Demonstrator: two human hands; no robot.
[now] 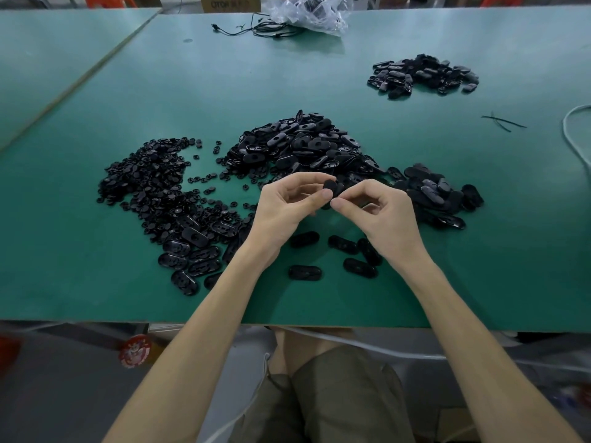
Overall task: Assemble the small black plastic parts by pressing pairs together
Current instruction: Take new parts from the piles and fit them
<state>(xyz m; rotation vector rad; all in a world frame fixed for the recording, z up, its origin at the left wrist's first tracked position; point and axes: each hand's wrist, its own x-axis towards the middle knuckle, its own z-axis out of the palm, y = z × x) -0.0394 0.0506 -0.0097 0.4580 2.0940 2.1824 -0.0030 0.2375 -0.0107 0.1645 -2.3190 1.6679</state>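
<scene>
Thumb and curled fingers of the left hand (287,203) pinch a black oval part (331,188), held above the green worktop (319,302) just in front of the big heap of oval shells (303,145). The right hand (380,212) meets it from the other side, thumb and forefinger closed on the same part. Whether a second piece sits under those fingertips is hidden.

The likely trouble is a skewed press. If the two halves are not lined up when squeezed, they may seat only on one side or a catch may bend. The part is small and smooth, so it could also spring out of the pinch and land among the small round pieces (147,183) at the left or the loose ovals (305,271) near the front edge. There an unfinished part would pass for any other.

Writing is scarce. A cardboard box (230,3) at the far edge carries dark print, cut off by the frame, perhaps "OTOR", too doubtful to rely on. A round red sticker (134,351) below the worktop shows a figure, but its lettering cannot be read.
</scene>
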